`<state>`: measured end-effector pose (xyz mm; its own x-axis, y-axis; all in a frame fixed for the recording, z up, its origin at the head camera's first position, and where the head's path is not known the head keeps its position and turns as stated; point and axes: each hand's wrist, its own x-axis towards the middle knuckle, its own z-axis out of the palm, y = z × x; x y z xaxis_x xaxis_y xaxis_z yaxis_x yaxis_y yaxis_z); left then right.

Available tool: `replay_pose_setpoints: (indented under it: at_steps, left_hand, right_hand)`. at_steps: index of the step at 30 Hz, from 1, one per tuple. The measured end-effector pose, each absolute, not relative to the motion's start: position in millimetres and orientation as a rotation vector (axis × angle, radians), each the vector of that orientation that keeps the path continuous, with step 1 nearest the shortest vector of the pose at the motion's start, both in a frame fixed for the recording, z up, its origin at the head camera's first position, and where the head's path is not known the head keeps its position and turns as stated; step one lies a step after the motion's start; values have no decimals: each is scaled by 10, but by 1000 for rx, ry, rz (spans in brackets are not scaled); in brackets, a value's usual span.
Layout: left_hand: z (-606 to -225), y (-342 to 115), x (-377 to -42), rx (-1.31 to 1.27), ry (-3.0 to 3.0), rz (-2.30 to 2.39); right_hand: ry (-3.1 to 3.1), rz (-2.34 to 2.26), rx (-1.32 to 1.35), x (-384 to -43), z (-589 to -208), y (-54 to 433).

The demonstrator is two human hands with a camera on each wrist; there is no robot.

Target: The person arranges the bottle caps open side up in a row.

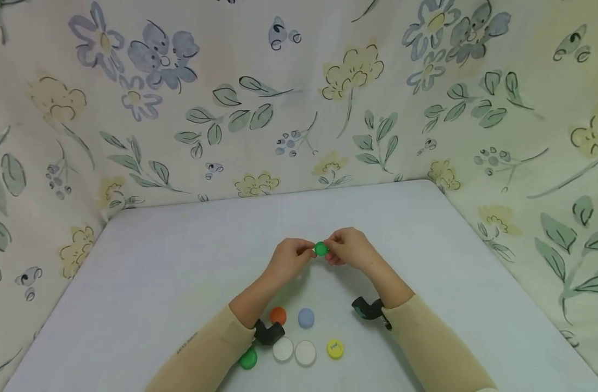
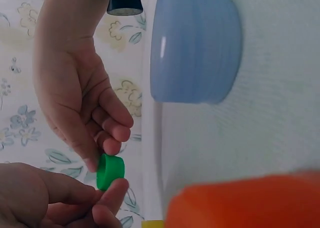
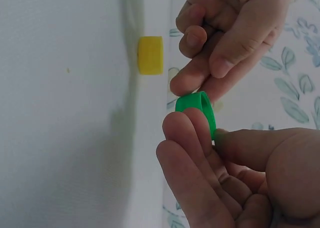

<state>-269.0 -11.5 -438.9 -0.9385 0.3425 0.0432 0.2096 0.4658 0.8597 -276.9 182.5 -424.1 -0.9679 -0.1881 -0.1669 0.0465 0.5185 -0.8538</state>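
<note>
A green bottle cap (image 1: pixel 320 249) is held up between both hands over the far half of the white table. My right hand (image 1: pixel 351 249) pinches it with thumb and fingertips, clearest in the right wrist view, where the cap (image 3: pixel 195 106) turns its hollow side to the right. From the other side, my left hand (image 1: pixel 290 258) holds the cap's edge at its fingertips. In the left wrist view, the cap (image 2: pixel 110 172) sits between the left fingertips below and the right fingertips above.
Nearer on the table (image 1: pixel 191 256) lie an orange cap (image 1: pixel 278 316), a blue cap (image 1: pixel 306 318), two white caps (image 1: pixel 306 353), a yellow cap (image 1: pixel 335 349) and another green cap (image 1: pixel 248 358) beside the left sleeve. Floral cloth (image 1: pixel 279 109) hangs behind the table.
</note>
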Motion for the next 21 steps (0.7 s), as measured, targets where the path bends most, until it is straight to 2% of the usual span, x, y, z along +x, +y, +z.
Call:
replay_pose_setpoints:
  at_steps: [12, 21]
  left_hand:
    - [-4370, -110, -2667, 541, 2557, 1302]
    - [-4352, -96, -2635, 553, 2559, 1239]
  right_hand:
    - [2500, -1412, -14, -2769, -4345, 1758]
    - [2386, -1454, -70, -2792, -4400, 1775]
